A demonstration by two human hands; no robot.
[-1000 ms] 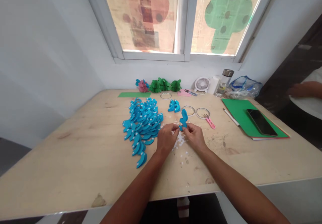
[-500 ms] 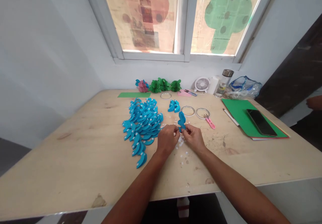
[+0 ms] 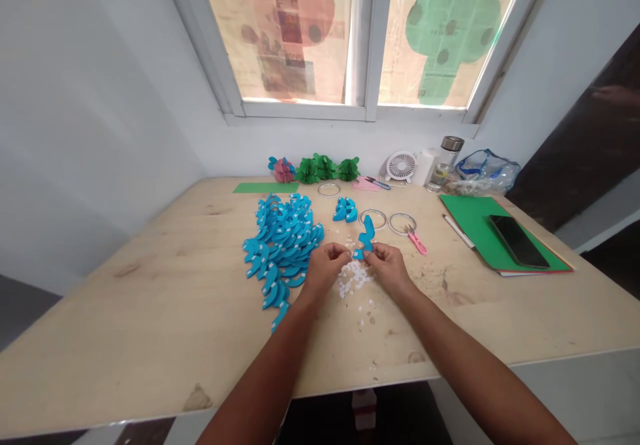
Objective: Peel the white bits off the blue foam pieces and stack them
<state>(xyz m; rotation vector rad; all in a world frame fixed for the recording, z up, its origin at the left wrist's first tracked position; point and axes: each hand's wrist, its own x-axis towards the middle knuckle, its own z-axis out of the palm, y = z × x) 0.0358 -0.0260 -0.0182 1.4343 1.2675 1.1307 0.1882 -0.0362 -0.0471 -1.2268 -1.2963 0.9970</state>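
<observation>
My right hand [image 3: 389, 266] pinches the lower end of a curved blue paper piece [image 3: 368, 230], which stands up from its fingertips in a wavy shape. A small white square marks the end of the piece nearest my left hand [image 3: 326, 266]. That hand has thumb and fingers pressed together just left of the piece; whatever lies between them is too small to make out. Below the fingertips lie many small white paper scraps [image 3: 353, 278]. A large heap of blue curved paper pieces [image 3: 287, 232] with white squares spreads left of my hands, and a small blue cluster [image 3: 345, 209] sits beyond them.
Rolls of narrow tape [image 3: 403, 224] and pink-handled thread snips [image 3: 417, 241] lie beyond my right hand. A phone [image 3: 519, 241] rests on green sheets [image 3: 465, 212], beside a white pen [image 3: 458, 231]. Along the wall stand green paper ornaments [image 3: 325, 168], a fan [image 3: 401, 166] and a bottle [image 3: 445, 164].
My hands have drawn slightly apart; the left moved a little left, away from the blue piece. The piece has turned in my right hand, showing its white-marked end. More white scraps are visible.
</observation>
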